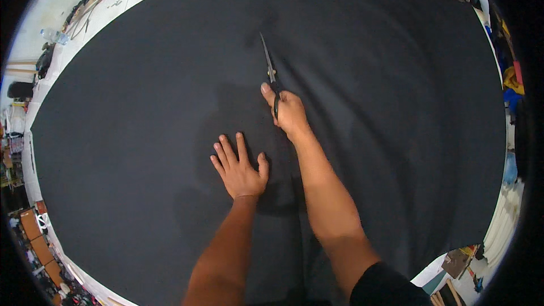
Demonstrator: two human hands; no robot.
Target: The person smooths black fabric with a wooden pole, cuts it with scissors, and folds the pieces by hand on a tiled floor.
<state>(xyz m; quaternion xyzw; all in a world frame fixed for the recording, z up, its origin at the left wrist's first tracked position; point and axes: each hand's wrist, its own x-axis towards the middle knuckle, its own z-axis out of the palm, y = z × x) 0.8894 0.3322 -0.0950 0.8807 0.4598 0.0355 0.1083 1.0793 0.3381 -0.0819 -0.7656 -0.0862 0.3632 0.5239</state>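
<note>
A wide sheet of black fabric is spread over the table. My right hand is wrapped round the dark handles of a pair of scissors. Their long metal blades point away from me and look nearly closed over the cloth. Nearer to me and to the left, my left hand lies flat on the fabric with its fingers spread. A dark line, which may be a cut or a fold, runs in the cloth between my forearms. Soft wrinkles cross the fabric right of the scissors.
White table edge shows round the cloth. A clear plastic bottle lies at the far left, with cords and dark items beyond it. Brown boxes stand at the lower left. Pale cloth hangs at the right, below a yellow item.
</note>
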